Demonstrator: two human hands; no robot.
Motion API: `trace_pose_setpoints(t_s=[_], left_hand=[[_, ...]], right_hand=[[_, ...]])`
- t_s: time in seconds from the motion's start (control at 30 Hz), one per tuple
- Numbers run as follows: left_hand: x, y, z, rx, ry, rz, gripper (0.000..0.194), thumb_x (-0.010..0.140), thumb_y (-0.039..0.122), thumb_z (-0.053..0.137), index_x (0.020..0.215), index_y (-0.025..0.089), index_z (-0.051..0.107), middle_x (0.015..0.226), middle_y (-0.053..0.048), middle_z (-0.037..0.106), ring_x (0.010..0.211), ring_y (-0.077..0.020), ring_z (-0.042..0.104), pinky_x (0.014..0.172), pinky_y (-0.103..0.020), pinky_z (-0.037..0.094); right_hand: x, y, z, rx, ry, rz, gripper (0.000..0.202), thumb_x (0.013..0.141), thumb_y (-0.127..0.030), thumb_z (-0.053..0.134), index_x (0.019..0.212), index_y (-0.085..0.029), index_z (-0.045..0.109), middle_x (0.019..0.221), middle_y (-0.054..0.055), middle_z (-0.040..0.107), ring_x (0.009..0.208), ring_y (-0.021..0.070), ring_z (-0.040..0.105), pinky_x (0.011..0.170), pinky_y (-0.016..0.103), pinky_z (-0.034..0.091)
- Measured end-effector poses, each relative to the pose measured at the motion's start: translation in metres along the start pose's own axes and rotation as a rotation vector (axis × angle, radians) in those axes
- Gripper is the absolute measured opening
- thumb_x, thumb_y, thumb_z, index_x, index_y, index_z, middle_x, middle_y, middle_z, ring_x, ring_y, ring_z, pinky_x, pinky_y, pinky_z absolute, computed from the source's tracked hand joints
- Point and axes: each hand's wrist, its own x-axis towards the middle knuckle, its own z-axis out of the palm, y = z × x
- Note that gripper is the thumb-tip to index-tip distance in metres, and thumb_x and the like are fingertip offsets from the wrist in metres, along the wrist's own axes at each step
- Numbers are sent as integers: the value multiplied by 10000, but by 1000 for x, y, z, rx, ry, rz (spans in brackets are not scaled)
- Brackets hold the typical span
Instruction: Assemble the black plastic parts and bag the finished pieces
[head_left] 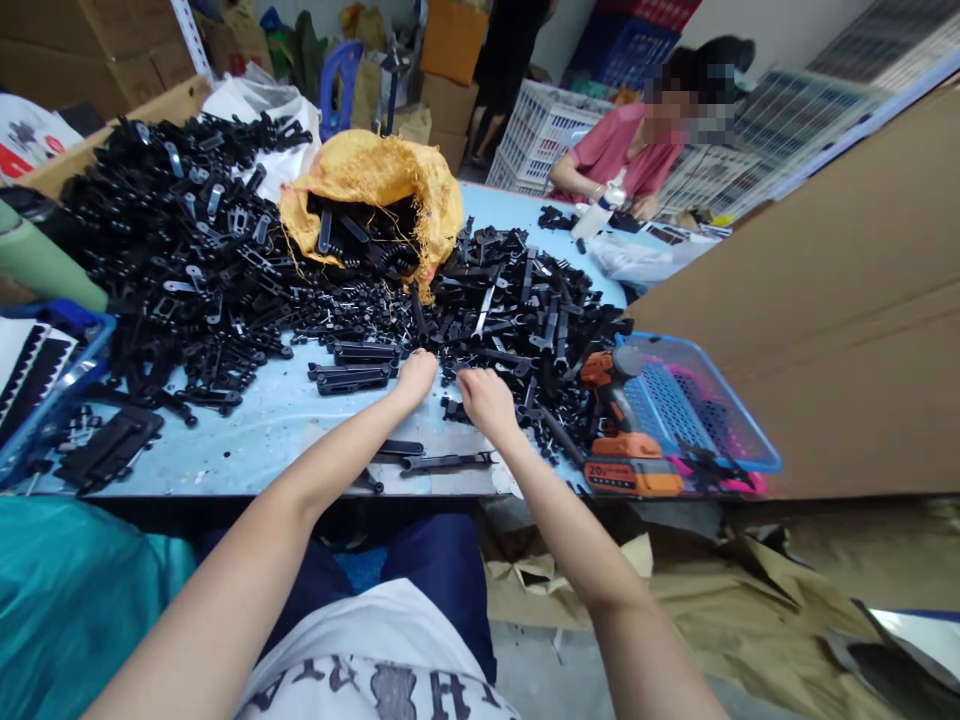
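Note:
My left hand (418, 374) is closed at the near edge of a heap of small screws and dark parts (360, 310); what its fingers hold, if anything, is hidden. Just right of it, my right hand (484, 392) has its fingers curled together by the pile of long black parts (525, 310), its fingertips too small to make out. Several black assembled bars (352, 377) lie side by side left of my left hand. Nearer the table edge rest two more long black pieces (448, 462).
An orange cordless drill (634, 475) stands by a blue plastic basket (697, 400) at right. A yellow sack (360, 160) of parts sits behind, beside a large black heap (172, 230). A person in pink (637, 150) works across the table (255, 440).

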Motion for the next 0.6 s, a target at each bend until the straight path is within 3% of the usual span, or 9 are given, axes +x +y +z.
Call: trace_pose_setpoints(t_s=[0.13, 0.2, 0.27, 0.4, 0.6], left_hand=[[-55, -27, -21, -41, 109, 84, 154, 880, 194, 459, 934, 147, 595, 977, -96, 630, 931, -199, 615, 809, -305, 487], [-95, -49, -31, -271, 316, 111, 140, 880, 258, 482, 907, 173, 590, 921, -62, 638, 898, -174, 616, 801, -296, 499], [-135, -72, -34, -448, 478, 28, 165, 883, 302, 474, 943, 191, 581, 936, -53, 635, 870, -160, 622, 762, -290, 523], [-185, -99, -22, -537, 551, -106, 185, 867, 370, 484, 872, 203, 562, 848, -42, 624, 782, -168, 635, 723, -322, 551], [-191, -102, -16, -509, 540, -80, 155, 872, 345, 463, 843, 207, 528, 826, -40, 600, 773, -168, 627, 717, -324, 547]], right_hand=[[76, -11, 2, -32, -179, 219, 331, 932, -207, 330, 1104, -82, 584, 1066, 214, 609, 1024, 259, 550, 815, 345, 387], [99, -23, 7, -7, -219, 243, 295, 895, -127, 377, 1025, -49, 630, 995, 233, 635, 970, 264, 598, 782, 342, 409], [111, -31, 11, 17, -219, 233, 274, 863, -73, 402, 938, -45, 664, 926, 228, 655, 917, 260, 629, 744, 325, 424], [110, -27, 10, 37, -173, 178, 229, 862, -113, 452, 920, -62, 668, 913, 213, 663, 891, 252, 642, 743, 322, 433], [79, -18, -8, 79, 21, 81, 307, 947, -245, 324, 1084, -128, 573, 1059, 145, 625, 1042, 186, 561, 836, 276, 407]])
